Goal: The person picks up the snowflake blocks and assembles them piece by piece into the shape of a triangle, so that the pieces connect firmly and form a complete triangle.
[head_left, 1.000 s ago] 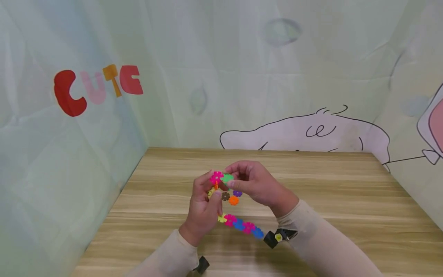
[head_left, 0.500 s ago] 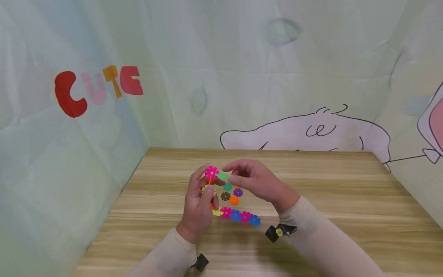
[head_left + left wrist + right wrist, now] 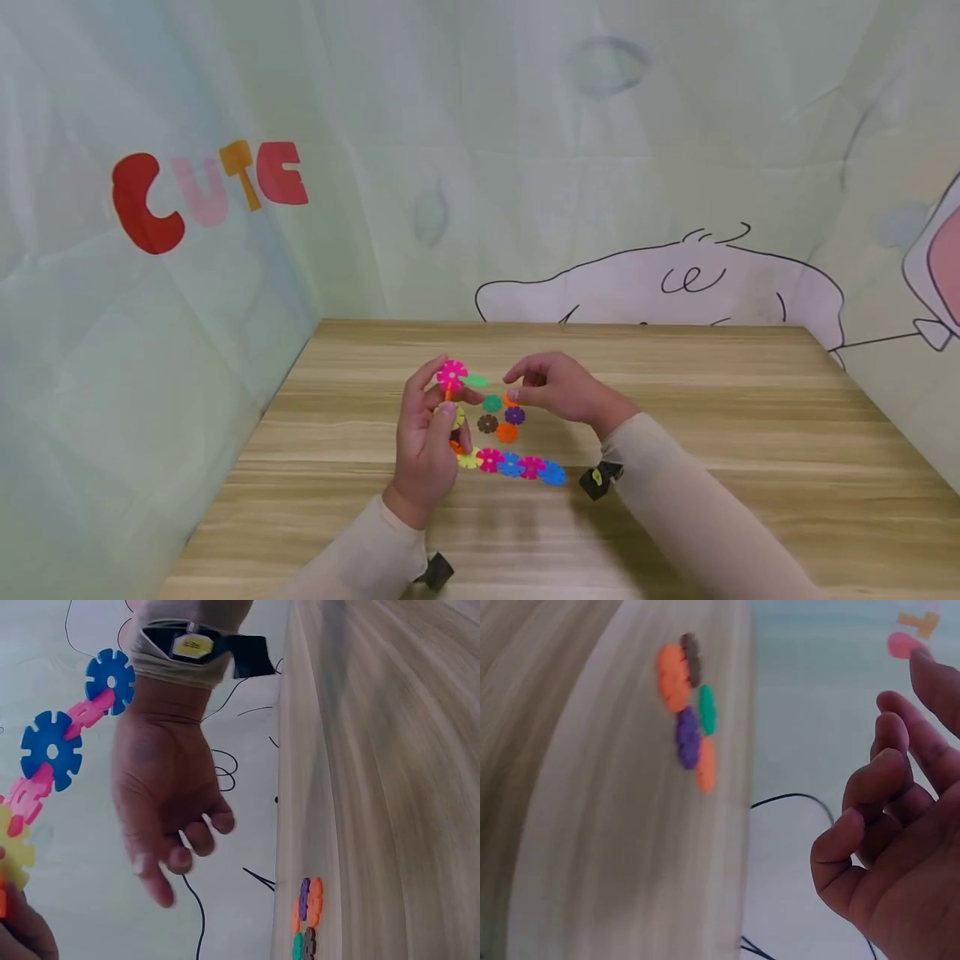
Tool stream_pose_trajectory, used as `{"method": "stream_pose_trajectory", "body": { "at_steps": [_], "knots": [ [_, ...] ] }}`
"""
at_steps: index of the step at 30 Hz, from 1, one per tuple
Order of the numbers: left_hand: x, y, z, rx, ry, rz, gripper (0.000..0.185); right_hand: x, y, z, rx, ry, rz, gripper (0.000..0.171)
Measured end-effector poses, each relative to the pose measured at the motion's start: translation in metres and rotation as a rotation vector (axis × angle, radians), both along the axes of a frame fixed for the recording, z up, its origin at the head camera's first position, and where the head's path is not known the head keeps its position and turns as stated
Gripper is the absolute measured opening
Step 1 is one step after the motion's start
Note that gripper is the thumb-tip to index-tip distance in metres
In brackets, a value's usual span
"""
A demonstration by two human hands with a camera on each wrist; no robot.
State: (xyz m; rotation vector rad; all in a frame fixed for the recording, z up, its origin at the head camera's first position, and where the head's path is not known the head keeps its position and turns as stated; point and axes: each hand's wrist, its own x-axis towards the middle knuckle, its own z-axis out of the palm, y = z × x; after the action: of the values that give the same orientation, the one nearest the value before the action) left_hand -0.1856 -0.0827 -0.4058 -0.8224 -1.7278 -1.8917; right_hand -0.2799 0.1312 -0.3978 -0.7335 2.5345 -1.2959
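L hand (image 3: 426, 446) grips snowflake-disc chain (image 3: 495, 457), held above tabletop (image 3: 712, 433). R hand (image 3: 558, 390) empty, fingers loosely curled, just right of chain's pink top disc (image 3: 452, 374). Loose discs (image 3: 501, 417) lie below, between hands.

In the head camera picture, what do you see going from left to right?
The red CUTE letters → left hand gripping the flower chain → loose flower pieces on the table → right hand

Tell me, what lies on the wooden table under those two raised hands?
Loose plastic flower discs lie on the wooden table: green, orange, purple, brown. The left hand hides anything beneath it.
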Motion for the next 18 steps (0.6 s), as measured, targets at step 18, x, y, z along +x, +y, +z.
{"method": "stream_pose_trajectory", "body": {
  "at_steps": [18],
  "knots": [
    [0.0,-0.002,0.001,0.053,0.039,-0.031,0.05,-0.008,-0.023,-0.033,0.351,-0.129,0.054,0.021]
  ]
}}
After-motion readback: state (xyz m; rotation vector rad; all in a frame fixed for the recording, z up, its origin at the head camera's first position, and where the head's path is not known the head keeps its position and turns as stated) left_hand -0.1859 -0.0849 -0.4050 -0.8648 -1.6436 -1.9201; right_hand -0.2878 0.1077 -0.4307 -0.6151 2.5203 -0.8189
